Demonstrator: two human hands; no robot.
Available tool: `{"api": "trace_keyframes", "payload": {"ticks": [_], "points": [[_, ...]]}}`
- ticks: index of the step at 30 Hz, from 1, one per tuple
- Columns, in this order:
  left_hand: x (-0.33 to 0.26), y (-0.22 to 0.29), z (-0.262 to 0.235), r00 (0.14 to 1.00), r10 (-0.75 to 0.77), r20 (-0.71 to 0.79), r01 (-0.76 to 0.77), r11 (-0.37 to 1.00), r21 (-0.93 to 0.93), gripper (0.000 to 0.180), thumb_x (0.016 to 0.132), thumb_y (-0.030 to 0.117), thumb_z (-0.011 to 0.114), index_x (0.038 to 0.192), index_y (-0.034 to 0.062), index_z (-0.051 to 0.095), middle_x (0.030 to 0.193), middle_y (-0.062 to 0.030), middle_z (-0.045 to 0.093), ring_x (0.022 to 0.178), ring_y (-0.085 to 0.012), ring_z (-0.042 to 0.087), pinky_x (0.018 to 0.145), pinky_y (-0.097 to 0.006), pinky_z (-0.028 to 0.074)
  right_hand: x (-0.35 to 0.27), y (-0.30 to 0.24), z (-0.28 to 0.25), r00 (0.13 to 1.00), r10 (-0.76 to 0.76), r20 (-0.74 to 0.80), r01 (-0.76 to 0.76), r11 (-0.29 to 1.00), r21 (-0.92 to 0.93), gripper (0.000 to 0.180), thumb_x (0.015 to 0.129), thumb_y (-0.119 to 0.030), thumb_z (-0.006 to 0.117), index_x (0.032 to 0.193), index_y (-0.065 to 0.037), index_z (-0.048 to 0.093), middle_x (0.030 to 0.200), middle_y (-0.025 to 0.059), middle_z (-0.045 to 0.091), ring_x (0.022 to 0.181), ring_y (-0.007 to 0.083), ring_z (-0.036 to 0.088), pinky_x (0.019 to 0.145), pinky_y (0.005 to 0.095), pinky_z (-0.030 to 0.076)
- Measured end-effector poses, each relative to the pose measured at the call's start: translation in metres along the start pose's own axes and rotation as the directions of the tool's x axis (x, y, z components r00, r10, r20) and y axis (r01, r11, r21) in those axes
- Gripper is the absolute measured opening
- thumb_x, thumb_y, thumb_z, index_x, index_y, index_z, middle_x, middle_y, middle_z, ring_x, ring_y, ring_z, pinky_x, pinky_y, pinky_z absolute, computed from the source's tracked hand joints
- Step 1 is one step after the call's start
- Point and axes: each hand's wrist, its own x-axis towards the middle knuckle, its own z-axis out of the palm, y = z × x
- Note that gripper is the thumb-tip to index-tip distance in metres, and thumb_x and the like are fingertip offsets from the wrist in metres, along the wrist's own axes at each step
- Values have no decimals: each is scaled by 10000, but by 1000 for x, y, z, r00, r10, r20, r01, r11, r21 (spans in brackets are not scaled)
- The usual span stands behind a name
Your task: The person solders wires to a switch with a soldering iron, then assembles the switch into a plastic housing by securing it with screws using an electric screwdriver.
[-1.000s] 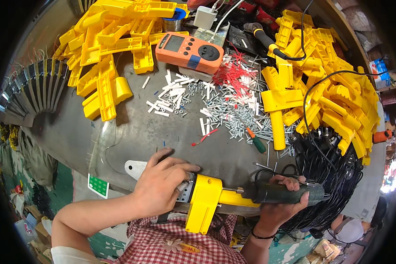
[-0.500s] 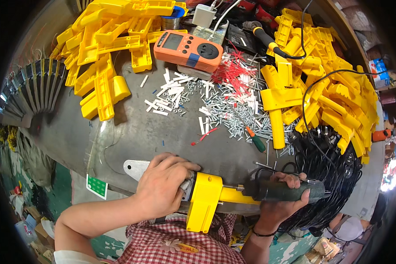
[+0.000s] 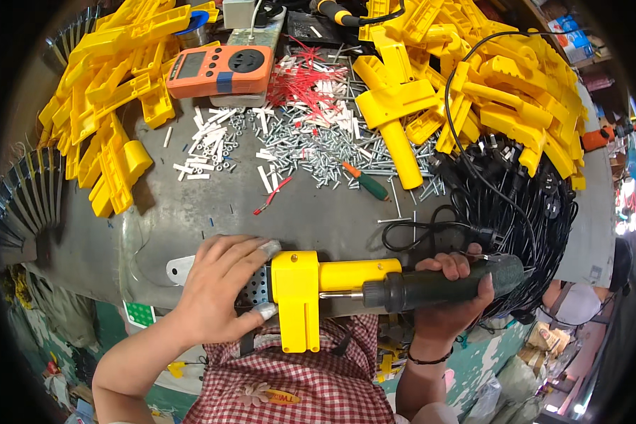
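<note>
My left hand (image 3: 222,283) is closed over a perforated metal piece (image 3: 256,291) joined to a yellow plastic housing (image 3: 297,300). From the far side of that hand a flat metal blade with a hole (image 3: 180,271) sticks out to the left. A yellow tube-shaped handle (image 3: 360,272) runs rightward from the housing. My right hand (image 3: 449,321) grips a dark electric screwdriver (image 3: 431,290), held level just on the near side of the handle. Its thin bit (image 3: 340,295) points left and meets the housing's right side; the exact contact is too small to make out.
Loose screws (image 3: 318,152), white sleeves (image 3: 212,134) and red pieces (image 3: 307,92) lie beyond my hands. Yellow parts are heaped left (image 3: 113,78) and right (image 3: 502,92). Black cables (image 3: 530,226) pile at right. An orange meter (image 3: 219,69) and a green-handled screwdriver (image 3: 371,186) lie there too.
The view has shifted, so the bench items sit further left and up. The housing stands straighter, and the screwdriver bit has moved to the near side of the yellow handle. Both hands keep their holds.
</note>
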Motion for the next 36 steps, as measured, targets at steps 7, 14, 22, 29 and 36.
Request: {"api": "trace_keyframes", "payload": {"ticks": [7, 14, 22, 29, 36], "points": [[1, 0, 1, 1000, -3, 7, 2, 999, 39, 669, 574, 228, 675, 1180, 16, 487, 1171, -132, 516, 1075, -319, 476, 936, -458, 333, 1, -9, -4, 998, -51, 25, 52, 997, -50, 353, 841, -260, 524, 1139, -80, 464, 794, -8, 466, 777, 118, 467, 829, 332, 382], [0, -2, -1, 1000, -5, -1, 5, 999, 45, 662, 557, 217, 677, 1159, 14, 491, 1181, -138, 508, 1074, -325, 474, 926, -457, 336, -5, 2, 1, 999, -40, 19, 41, 997, -73, 391, 798, -300, 564, 1132, -137, 440, 764, -11, 458, 734, 123, 439, 810, 344, 368], [3, -2, -7, 997, -37, 73, 46, 992, -122, 620, 685, 288, 674, 1207, 25, 466, 1181, -157, 489, 1111, -340, 444, 936, -436, 331, -6, 7, -5, 996, -89, 24, 89, 996, -23, 403, 807, -284, 603, 1132, -123, 427, 762, -18, 438, 753, 117, 453, 865, 352, 364], [48, -52, -27, 889, -332, -315, 410, 884, 227, 281, 737, 42, 616, 989, 26, 495, 903, -170, 575, 864, -373, 547, 740, -412, 460, -5, 9, -4, 991, -53, 121, 60, 997, -57, 374, 837, -246, 546, 1157, -94, 425, 812, 1, 437, 807, 131, 467, 898, 358, 358], [58, -53, -29, 983, 16, -182, 91, 820, 565, 299, 648, -24, 608, 918, 42, 499, 898, -120, 551, 908, -300, 534, 741, -373, 468, -2, 7, -2, 991, -32, 129, 40, 997, -61, 403, 823, -252, 567, 1160, -94, 413, 812, 0, 437, 799, 125, 450, 874, 344, 355]]}}
